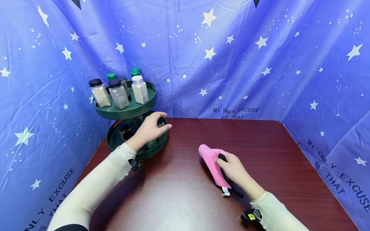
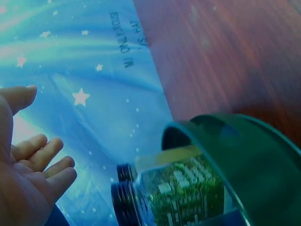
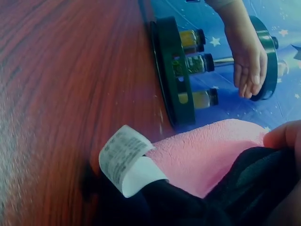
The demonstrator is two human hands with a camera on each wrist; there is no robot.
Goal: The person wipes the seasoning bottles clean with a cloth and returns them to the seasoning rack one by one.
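My left hand (image 1: 151, 126) is held beside the two-tier dark green rotating rack (image 1: 124, 114), just under the rim of its upper tray. Its thumb and fingers are spread apart with nothing between them. Close below it in the left wrist view is a clear jar of green herbs (image 2: 183, 193) with a black lid, standing in the lower tray. My right hand (image 1: 232, 168) grips a soft pink cloth piece (image 1: 212, 163) with black edging over the table. From its end hangs a white printed label (image 3: 123, 162); the cloth's underside is hidden.
Several spice jars stand on the upper tray, among them a white-capped jar (image 1: 140, 89) and a black-capped pepper jar (image 1: 118, 95). Jars also fill part of the lower tray (image 1: 138, 155). A blue starry curtain (image 1: 185, 57) closes in the dark red table (image 1: 173, 186) behind and at both sides.
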